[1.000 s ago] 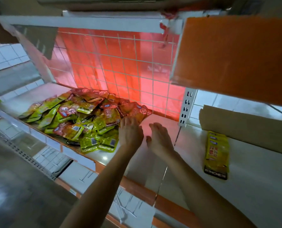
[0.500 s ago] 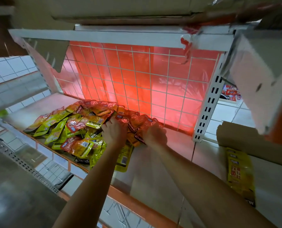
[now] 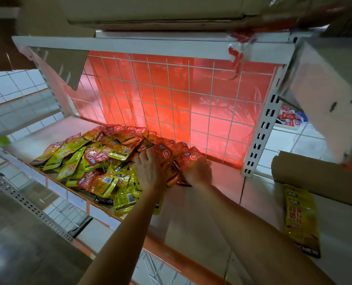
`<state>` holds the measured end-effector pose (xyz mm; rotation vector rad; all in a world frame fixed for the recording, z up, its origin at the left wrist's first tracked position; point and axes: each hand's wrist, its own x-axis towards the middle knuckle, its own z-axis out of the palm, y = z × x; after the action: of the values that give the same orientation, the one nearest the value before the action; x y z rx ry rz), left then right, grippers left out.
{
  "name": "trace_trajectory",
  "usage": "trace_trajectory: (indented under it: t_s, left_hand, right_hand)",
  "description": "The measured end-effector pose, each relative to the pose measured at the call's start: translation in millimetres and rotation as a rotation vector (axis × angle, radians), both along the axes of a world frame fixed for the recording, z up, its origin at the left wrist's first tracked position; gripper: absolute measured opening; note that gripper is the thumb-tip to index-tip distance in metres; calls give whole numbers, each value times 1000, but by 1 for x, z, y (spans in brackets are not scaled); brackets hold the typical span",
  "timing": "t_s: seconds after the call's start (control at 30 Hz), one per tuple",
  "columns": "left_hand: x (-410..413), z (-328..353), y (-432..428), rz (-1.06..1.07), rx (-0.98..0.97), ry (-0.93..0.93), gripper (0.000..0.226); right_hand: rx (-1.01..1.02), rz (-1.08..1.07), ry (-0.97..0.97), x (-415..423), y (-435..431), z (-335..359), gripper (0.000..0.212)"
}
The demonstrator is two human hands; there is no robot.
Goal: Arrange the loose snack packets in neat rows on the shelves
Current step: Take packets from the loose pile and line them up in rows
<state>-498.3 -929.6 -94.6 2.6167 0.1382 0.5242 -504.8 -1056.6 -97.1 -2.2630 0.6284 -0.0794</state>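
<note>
A loose heap of yellow and red snack packets (image 3: 101, 159) covers the left and middle of the white shelf (image 3: 208, 219). My left hand (image 3: 149, 173) lies flat on the right side of the heap, fingers spread toward the back. My right hand (image 3: 197, 171) curls its fingers round a bunch of red packets (image 3: 181, 157) at the heap's right end, close to the wire grid. A neat stack of yellow packets (image 3: 300, 217) lies on the neighbouring shelf at the right.
A white wire grid (image 3: 171, 103) over red backing closes the rear. A slotted white upright (image 3: 261, 132) divides the two shelves. Brown cardboard (image 3: 314, 175) lies behind the yellow stack. Another shelf hangs overhead, and lower shelf edges show at the left.
Both hands have reached from the bare shelf into the right end of the heap. The right hand has closed on red packets, and my view has tilted upward.
</note>
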Motion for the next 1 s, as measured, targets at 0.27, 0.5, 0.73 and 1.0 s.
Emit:
trace_trajectory:
  t_s: [0.27, 0.5, 0.73, 1.0]
  left_hand:
    - [-30, 7, -41, -124, -324, 15, 60]
    - [-68, 12, -110, -201, -645, 184, 49]
    - [-111, 10, -187, -414, -601, 324, 42]
    - [-179, 16, -285, -626, -703, 407, 26]
  right_hand:
    - [304, -56, -218, -46, -33, 4, 37]
    - [464, -210, -397, -106, -90, 10, 32]
    - [404, -373, -482, -165, -156, 9, 27]
    - [289, -526, -476, -242, -254, 15, 42]
